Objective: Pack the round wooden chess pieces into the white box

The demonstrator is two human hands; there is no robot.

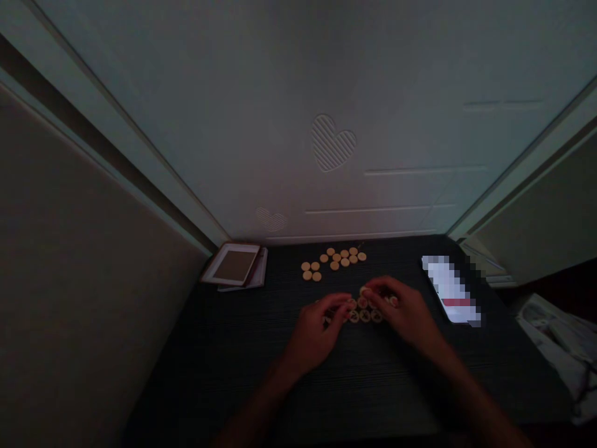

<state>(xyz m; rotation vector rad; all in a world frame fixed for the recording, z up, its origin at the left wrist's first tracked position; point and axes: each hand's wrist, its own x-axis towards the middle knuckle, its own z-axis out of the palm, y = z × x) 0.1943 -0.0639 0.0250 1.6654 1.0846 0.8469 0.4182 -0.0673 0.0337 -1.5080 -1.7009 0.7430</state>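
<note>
Round wooden xiangqi pieces [365,316] with marked faces lie in close rows on the dark table, between and partly under my hands. My right hand [401,308] is closed, thumb and fingers pinching a pale xiangqi piece [364,291] at the upper edge of these rows. Curled over the left end of the rows is my left hand [319,323]. Its thumb and index fingertips close at the edge of a piece [352,303]; the other fingers cover more pieces. Farther back, several plain-faced pieces [344,254] lie in a loose cluster, with a smaller group [311,271] to their left.
A lit phone [450,292], its screen blurred, lies on the right of the dark table [233,361]. At the back left rests a stack of flat, framed items [236,264]. A white panel with raised hearts [333,143] rises behind. Pale bags or papers [557,339] sit beyond the right edge.
</note>
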